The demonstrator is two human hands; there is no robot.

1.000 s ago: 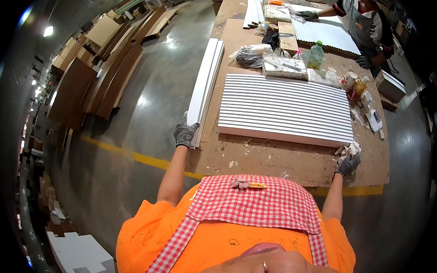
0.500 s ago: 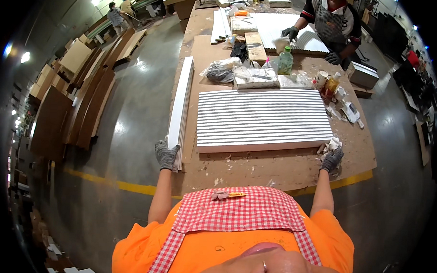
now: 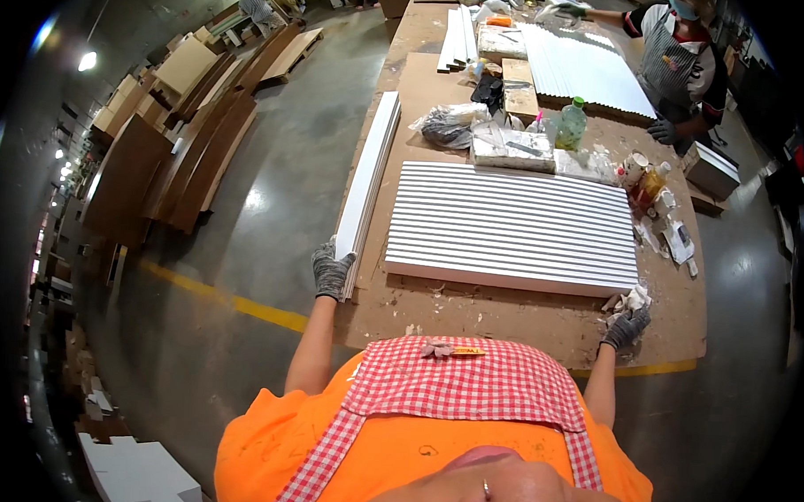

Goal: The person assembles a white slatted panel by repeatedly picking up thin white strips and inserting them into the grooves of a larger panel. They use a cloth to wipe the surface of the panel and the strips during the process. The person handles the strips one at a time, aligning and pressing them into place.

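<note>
My left hand (image 3: 332, 273), in a grey knitted glove, is closed round the near end of a narrow stack of long white boards (image 3: 367, 183) at the table's left edge. Its thumb lies on top. My right hand (image 3: 628, 328), gloved alike, is closed on a crumpled white rag (image 3: 630, 301) by the near right corner of a large panel. That panel (image 3: 512, 226), white with dark parallel lines across it, lies flat in front of me. The fingers of the right hand are partly hidden by the rag.
Behind the panel stand a stained white block (image 3: 512, 147), a plastic bag (image 3: 451, 126) and a green-capped bottle (image 3: 572, 124). Scraps and a bottle of amber liquid (image 3: 649, 186) line the right edge. Across the table, a co-worker (image 3: 677, 70) stands by a ridged white sheet (image 3: 587, 70).
The whole view has shifted, moving the table rightward in the picture. The co-worker's arm now stretches toward the far side of the ridged sheet. Both my hands keep their holds.
</note>
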